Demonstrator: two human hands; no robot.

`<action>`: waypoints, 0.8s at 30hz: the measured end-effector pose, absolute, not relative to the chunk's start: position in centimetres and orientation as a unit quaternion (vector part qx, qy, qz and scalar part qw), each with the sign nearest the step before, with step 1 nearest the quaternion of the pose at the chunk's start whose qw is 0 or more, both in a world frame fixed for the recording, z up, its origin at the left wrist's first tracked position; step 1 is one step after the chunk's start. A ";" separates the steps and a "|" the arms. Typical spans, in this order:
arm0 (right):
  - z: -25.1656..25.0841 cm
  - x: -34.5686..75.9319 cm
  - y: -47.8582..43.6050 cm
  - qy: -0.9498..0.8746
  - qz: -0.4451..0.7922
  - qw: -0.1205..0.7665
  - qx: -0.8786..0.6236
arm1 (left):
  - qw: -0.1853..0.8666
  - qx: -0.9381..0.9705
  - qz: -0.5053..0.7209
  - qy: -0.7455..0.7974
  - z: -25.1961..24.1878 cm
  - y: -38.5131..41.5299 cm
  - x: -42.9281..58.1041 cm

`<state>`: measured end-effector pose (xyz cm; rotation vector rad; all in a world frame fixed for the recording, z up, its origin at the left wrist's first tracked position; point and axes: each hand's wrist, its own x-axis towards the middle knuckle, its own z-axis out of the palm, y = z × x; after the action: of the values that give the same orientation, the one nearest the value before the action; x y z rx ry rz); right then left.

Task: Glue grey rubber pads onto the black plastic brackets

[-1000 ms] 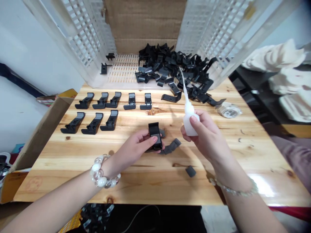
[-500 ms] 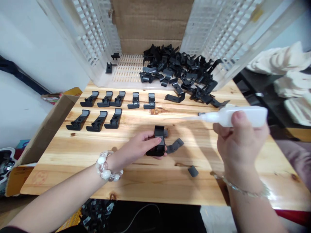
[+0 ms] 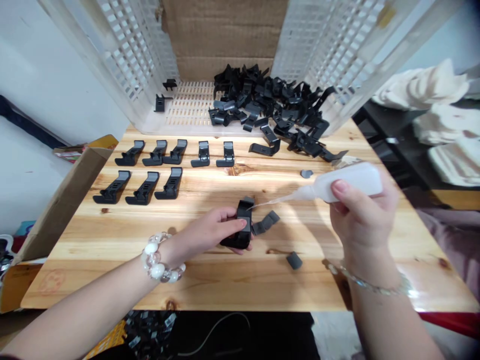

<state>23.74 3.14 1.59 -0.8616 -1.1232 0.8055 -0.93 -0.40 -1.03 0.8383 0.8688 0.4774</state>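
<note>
My left hand [image 3: 210, 234] grips a black plastic clip [image 3: 242, 231] on the wooden table [image 3: 232, 280], fingers wrapped round it. My right hand [image 3: 360, 210] is closed on a white glue bottle [image 3: 348, 181], which lies almost level. Its long thin nozzle points left and its tip touches the top of the clip. Small grey pads [image 3: 265, 222] lie just right of the clip, another grey pad [image 3: 294, 260] nearer me, and one more pad [image 3: 306, 173] farther off.
Two rows of black clips [image 3: 150, 167] lie on the left half of the table. A heap of black clips [image 3: 270, 107] spills from a white lattice crate [image 3: 195, 107] at the back. A cardboard box [image 3: 56, 210] stands at the left edge.
The bottle has come down and left, so its nozzle tip now meets the clip. My left hand has kept the clip in place.
</note>
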 end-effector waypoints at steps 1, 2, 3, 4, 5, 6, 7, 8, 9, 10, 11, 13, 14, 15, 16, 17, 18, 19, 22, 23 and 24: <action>1.6 23.7 3.1 -0.502 0.360 0.685 -0.386 | 0.797 0.390 0.221 0.405 -1.0 -0.4 -0.9; 1.6 23.7 3.1 -0.502 0.360 0.685 -0.386 | 0.797 0.390 0.221 0.404 -1.0 -0.4 -0.9; 1.6 23.7 3.1 -0.502 0.361 0.685 -0.385 | 0.798 0.392 0.220 0.403 -1.0 -0.4 -0.9; 1.6 23.7 3.1 -0.502 0.361 0.685 -0.384 | 0.798 0.393 0.218 0.402 -1.0 -0.4 -0.9; 1.7 23.6 3.0 -0.504 0.362 0.685 -0.383 | 0.798 0.395 0.217 0.401 -0.9 -0.4 -0.9; 1.7 23.6 3.0 -0.506 0.362 0.684 -0.381 | 0.797 0.397 0.216 0.401 -0.9 -0.4 -0.9; 1.8 23.5 3.0 -0.508 0.363 0.683 -0.380 | 0.797 0.398 0.215 0.401 -0.9 -0.4 -0.9; 1.8 23.5 2.9 -0.510 0.362 0.682 -0.380 | 0.796 0.398 0.215 0.402 -0.9 -0.4 -0.9; 1.9 23.5 2.9 -0.511 0.362 0.681 -0.379 | 0.796 0.398 0.215 0.404 -0.9 -0.4 -0.9; 1.9 23.5 2.9 -0.513 0.361 0.681 -0.379 | 0.795 0.397 0.214 0.405 -0.9 -0.4 -0.9; 1.9 23.5 2.9 -0.514 0.360 0.681 -0.379 | 0.795 0.396 0.214 0.406 -0.9 -0.4 -0.9; 1.9 23.5 2.9 -0.516 0.359 0.680 -0.377 | 0.794 0.397 0.214 0.408 -0.9 -0.4 -0.9; 1.9 23.5 2.9 -0.518 0.358 0.680 -0.375 | 0.792 0.400 0.214 0.408 -0.9 -0.4 -0.9; 1.9 23.5 2.9 -0.520 0.357 0.680 -0.374 | 0.791 0.402 0.215 0.408 -1.0 -0.4 -0.9; 1.8 23.5 2.9 -0.522 0.356 0.680 -0.372 | 0.790 0.405 0.215 0.407 -1.0 -0.4 -0.9; 1.8 23.6 2.9 -0.523 0.355 0.681 -0.370 | 0.790 0.406 0.215 0.407 -1.0 -0.4 -1.0; 1.8 23.6 2.9 -0.523 0.355 0.682 -0.369 | 0.790 0.406 0.216 0.407 -1.0 -0.4 -1.0; 1.8 23.6 2.9 -0.522 0.354 0.682 -0.369 | 0.791 0.404 0.217 0.406 -1.0 -0.4 -1.0; 1.8 23.6 2.8 -0.523 0.349 0.681 -0.376 | 0.794 0.398 0.218 0.404 -1.1 -0.4 -1.0; 1.8 23.6 2.8 -0.523 0.347 0.678 -0.383 | 0.795 0.398 0.217 0.404 -1.1 -0.4 -1.0; 1.8 23.6 2.7 -0.525 0.346 0.673 -0.390 | 0.795 0.398 0.217 0.404 -1.0 -0.4 -1.0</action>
<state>23.57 2.74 1.83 -0.8779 -1.1812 0.7782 -0.99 -0.40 -1.05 0.8554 0.8681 0.4665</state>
